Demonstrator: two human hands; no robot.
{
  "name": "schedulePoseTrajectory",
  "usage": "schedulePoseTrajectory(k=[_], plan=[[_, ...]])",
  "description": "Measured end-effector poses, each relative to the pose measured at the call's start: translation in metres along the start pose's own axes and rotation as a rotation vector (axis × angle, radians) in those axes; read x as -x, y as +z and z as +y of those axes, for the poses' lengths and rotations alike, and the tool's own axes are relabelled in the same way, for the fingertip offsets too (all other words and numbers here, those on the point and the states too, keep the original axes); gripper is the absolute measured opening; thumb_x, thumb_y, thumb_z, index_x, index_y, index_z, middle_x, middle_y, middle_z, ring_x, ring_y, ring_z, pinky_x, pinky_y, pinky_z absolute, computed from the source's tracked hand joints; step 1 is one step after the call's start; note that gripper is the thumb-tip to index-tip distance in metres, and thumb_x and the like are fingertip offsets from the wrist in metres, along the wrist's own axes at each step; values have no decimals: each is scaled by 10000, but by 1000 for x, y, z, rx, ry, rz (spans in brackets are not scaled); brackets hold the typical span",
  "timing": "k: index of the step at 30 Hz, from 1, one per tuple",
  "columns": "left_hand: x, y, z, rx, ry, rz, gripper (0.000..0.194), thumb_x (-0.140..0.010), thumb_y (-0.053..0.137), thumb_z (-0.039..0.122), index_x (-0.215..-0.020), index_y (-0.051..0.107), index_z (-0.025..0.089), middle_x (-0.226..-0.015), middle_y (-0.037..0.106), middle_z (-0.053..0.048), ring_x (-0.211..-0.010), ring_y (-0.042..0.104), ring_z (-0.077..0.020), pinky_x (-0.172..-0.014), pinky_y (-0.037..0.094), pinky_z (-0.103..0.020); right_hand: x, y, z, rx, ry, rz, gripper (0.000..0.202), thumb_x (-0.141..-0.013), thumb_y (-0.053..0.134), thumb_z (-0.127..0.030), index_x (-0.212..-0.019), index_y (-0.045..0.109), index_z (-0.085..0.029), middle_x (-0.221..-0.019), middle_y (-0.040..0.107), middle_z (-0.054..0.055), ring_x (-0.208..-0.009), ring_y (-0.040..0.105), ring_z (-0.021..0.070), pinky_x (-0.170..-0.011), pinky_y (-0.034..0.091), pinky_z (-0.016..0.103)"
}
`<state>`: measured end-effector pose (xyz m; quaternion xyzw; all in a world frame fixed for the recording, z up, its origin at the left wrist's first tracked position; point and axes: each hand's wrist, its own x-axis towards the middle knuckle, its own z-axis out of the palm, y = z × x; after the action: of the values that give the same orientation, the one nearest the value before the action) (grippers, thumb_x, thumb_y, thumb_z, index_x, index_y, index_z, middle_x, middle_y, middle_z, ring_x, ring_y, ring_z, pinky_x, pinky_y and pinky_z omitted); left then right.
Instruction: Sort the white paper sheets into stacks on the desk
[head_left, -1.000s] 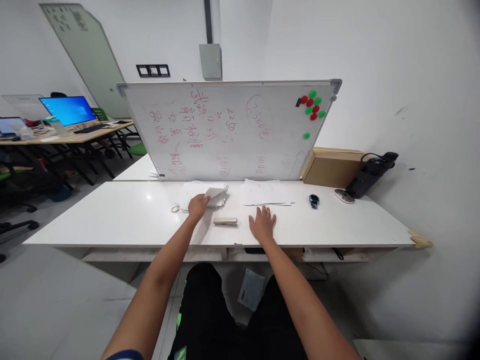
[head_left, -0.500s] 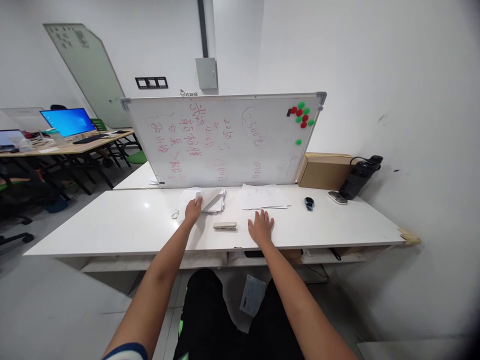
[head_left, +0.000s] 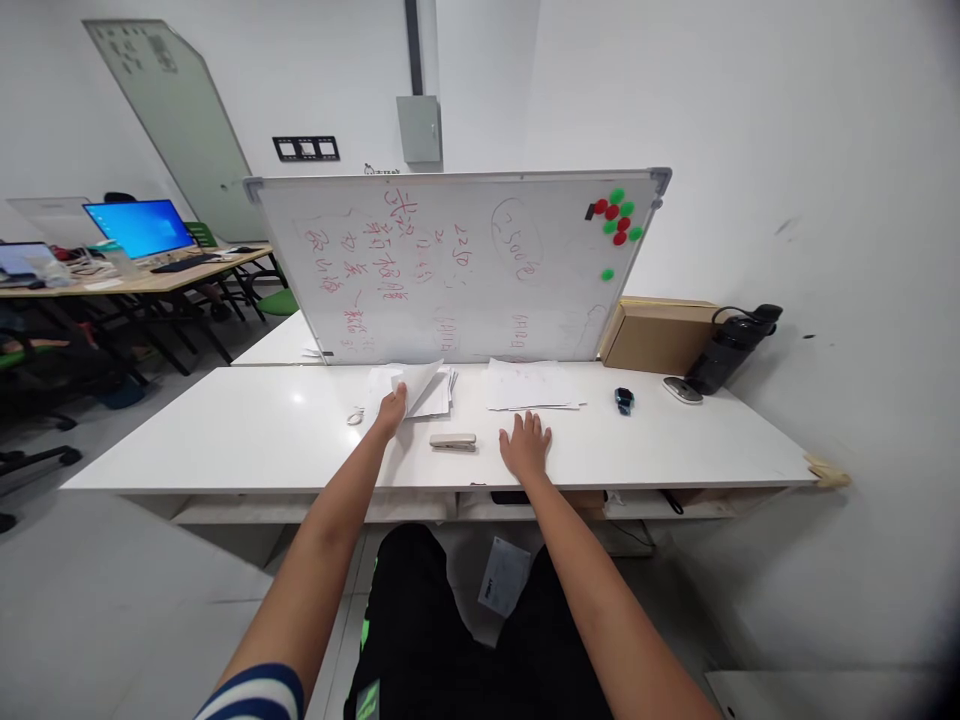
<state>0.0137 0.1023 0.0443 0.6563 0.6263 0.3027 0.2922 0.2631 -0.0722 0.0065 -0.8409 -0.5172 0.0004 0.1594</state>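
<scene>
My left hand (head_left: 391, 412) is closed on a sheet of paper (head_left: 424, 384), whose right side is lifted and curled above a pile of loose papers (head_left: 436, 402). With fingers spread, my right hand (head_left: 525, 446) lies flat on the white desk (head_left: 285, 440), just in front of a second paper stack (head_left: 534, 385). Between my hands rests a light-coloured stapler (head_left: 453, 441), touched by neither. A small white looped item (head_left: 355, 415) lies left of my left hand; I cannot make out its kind.
Behind the papers leans a whiteboard (head_left: 465, 270) with red writing and round magnets. To the right are a watch (head_left: 624, 400), a mouse (head_left: 682, 390), a black bottle (head_left: 733, 350) and a cardboard box (head_left: 660, 338). An open shelf (head_left: 405, 507) runs under the desk.
The sheet in my left hand has its free edge raised higher than before. My right hand stays flat on the desk. The whole view has shifted slightly.
</scene>
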Motion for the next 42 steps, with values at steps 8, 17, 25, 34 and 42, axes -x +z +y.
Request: schedulePoseTrajectory(k=[8,17,25,34,42], plan=[[14,-1,0,133,80,-164,458,-758,591,580,-866,647,139,-686,626,-39,-607,568,-164,-519,403,-257,1,-1,0,-6,-8,13,585,-934,227,-444,-1409,352,-126,-1521,258,158,-1415,123,304,-1098,85,528],[13,8,12,-341,343,-145,355,-734,628,530,-972,660,269,-1068,653,-16,-963,586,-212,-772,432,-292,0,2,1,-8,-17,32,541,-935,266,-424,-1360,418,-126,-1490,317,172,-1396,180,315,-1089,94,538],[7,7,17,-477,410,-211,394,-732,638,548,-1013,667,272,-1181,596,-44,-1060,552,-244,-804,431,-302,1,-1,1,-22,-34,43,535,-931,259,-413,-1344,431,-120,-1486,320,183,-1389,192,320,-1086,91,538],[2,14,23,-516,311,-206,520,-721,600,631,-1097,622,272,-1266,525,-74,-1156,494,-277,-875,414,-331,1,0,1,-25,-33,49,520,-937,284,-406,-1349,429,-125,-1489,322,175,-1391,194,311,-1094,89,532],[4,21,28,-580,297,-177,482,-747,592,568,-1122,619,266,-1236,521,-97,-1146,490,-302,-862,436,-365,1,-1,0,-19,-29,31,519,-942,278,-408,-1353,420,-125,-1494,308,177,-1391,191,309,-1093,83,533]])
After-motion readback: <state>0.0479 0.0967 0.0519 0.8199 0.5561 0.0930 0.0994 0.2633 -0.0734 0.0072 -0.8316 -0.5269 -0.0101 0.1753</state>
